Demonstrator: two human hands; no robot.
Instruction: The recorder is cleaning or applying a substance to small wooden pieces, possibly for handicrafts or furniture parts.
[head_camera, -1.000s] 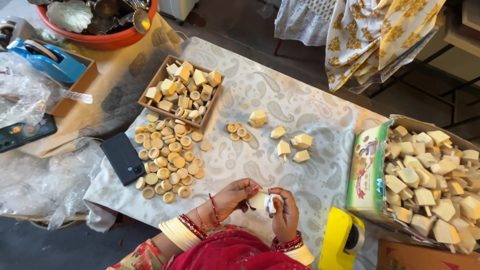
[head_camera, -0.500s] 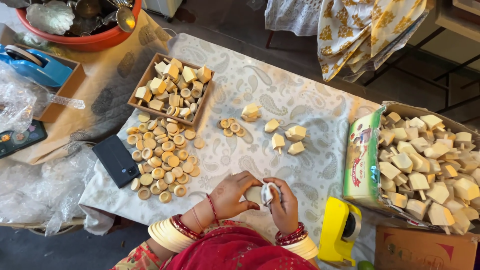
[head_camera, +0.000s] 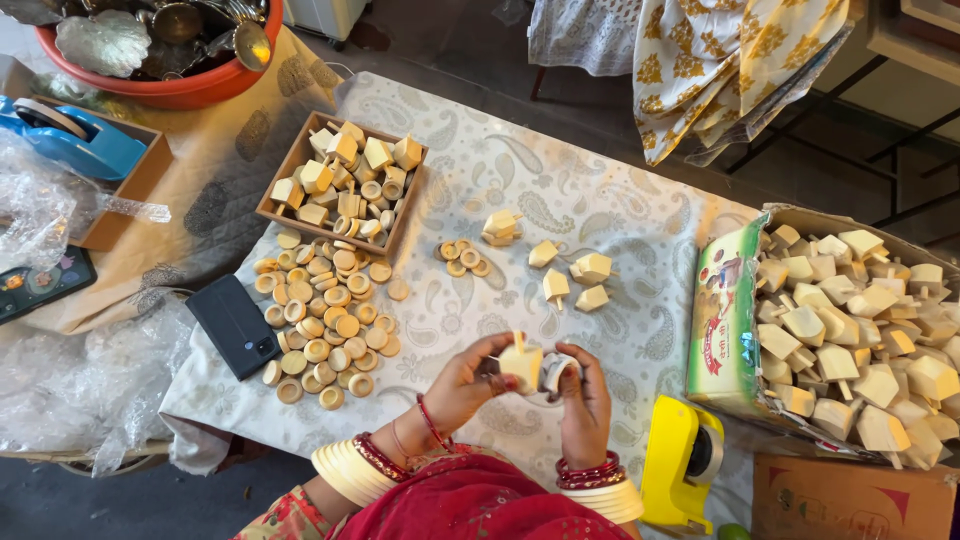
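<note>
Head view: both hands (head_camera: 530, 385) hold a wooden piece (head_camera: 522, 362) near cloth's (head_camera: 640, 240) edge.

There is a single view, from a camera worn on the person's head. It looks steeply down, almost straight from above, onto the table (head_camera: 620, 240) with its patterned cloth. The person's own arms enter from the bottom edge, so the left hand (head_camera: 470, 380) and right hand (head_camera: 585, 400) sit low in the middle, near the lens. The far edge of the table and the floor beyond lie toward the top. No second view shares the scene.
</note>
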